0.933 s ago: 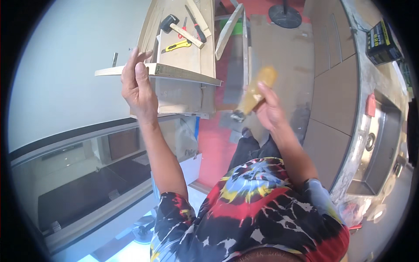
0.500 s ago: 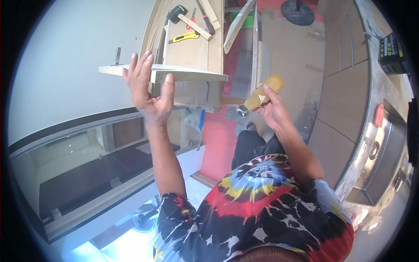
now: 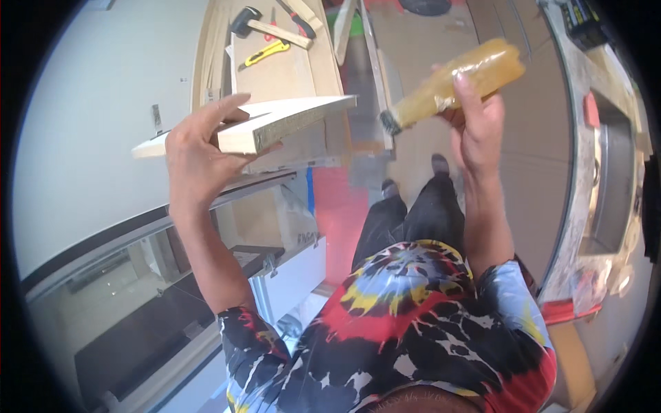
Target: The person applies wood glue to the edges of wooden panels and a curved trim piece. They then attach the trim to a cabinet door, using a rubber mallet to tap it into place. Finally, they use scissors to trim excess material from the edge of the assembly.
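Observation:
My left hand (image 3: pixel 200 155) is closed round the near end of a white-topped wooden board (image 3: pixel 296 113), its fingers on top and a fingertip showing underneath. The board lies nearly level, its raw wood edge facing me. My right hand (image 3: pixel 480 124) grips a clear plastic bottle (image 3: pixel 468 76) of amber liquid or glue. The bottle is tilted, with its dark, smeared neck end pointing down and left, apart from the board's right end. Some pale residue sticks to its side.
Beyond the board, a wooden tray-like surface (image 3: pixel 289 72) carries a rubber mallet (image 3: pixel 279 31), a yellow utility knife (image 3: pixel 265 54) and red-handled tools. A small metal bracket (image 3: pixel 157 118) stands by the board's left end. At right is a counter with a steel sink (image 3: pixel 609 179).
My left hand has gone from upright and spread against the board to gripping its end. My right hand has lifted the bottle up and to the right. The view has shifted.

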Motion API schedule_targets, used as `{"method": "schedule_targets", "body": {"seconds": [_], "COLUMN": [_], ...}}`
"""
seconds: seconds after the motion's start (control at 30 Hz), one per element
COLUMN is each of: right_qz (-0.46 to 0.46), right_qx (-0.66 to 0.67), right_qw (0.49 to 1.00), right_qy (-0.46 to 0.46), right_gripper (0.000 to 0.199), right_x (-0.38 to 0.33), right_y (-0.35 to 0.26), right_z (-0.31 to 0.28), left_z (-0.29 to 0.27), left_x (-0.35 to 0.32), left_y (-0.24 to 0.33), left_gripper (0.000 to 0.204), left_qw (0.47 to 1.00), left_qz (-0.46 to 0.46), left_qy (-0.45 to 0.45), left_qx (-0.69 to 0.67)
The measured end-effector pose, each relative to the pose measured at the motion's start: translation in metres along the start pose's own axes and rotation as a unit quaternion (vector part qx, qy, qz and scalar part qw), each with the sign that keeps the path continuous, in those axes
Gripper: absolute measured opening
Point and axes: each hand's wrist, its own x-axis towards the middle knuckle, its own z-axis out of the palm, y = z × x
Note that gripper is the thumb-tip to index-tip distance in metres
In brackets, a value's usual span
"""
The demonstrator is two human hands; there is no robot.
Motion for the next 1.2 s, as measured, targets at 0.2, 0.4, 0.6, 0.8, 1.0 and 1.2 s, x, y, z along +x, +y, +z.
{"method": "schedule_targets", "body": {"seconds": [0.2, 0.4, 0.6, 0.8, 1.0, 1.2], "right_qz": [-0.054, -0.089, -0.148, -0.184, -0.180, -0.179], "right_qx": [-0.165, -0.203, -0.148, 0.111, 0.196, -0.203], "right_qw": [0.981, 0.974, 0.976, 0.975, 0.962, 0.962], "right_qy": [0.087, 0.053, 0.066, 0.063, 0.062, 0.029], "right_gripper": [0.050, 0.044, 0.040, 0.033, 0.032, 0.042], "right_x": [-0.014, -0.018, -0.022, -0.037, -0.042, -0.028], "right_y": [0.016, 0.023, 0.024, 0.009, 0.005, -0.062], "right_z": [-0.002, 0.021, 0.039, 0.090, 0.118, 0.094], "left_z": [-0.006, -0.007, -0.005, -0.008, -0.013, -0.014], "left_x": [-0.020, -0.009, 0.000, 0.014, 0.022, 0.028], "left_y": [-0.016, -0.013, -0.009, -0.003, -0.006, -0.006], "left_gripper": [0.041, 0.031, 0.031, 0.031, 0.031, 0.032], "left_qw": [0.986, 0.992, 0.988, 0.986, 0.985, 0.992], "left_qz": [0.129, 0.072, 0.121, 0.072, 0.139, 0.051], "left_qy": [-0.033, -0.048, -0.034, -0.058, -0.043, -0.080], "left_qx": [0.100, 0.091, 0.085, 0.139, 0.097, 0.081]}}
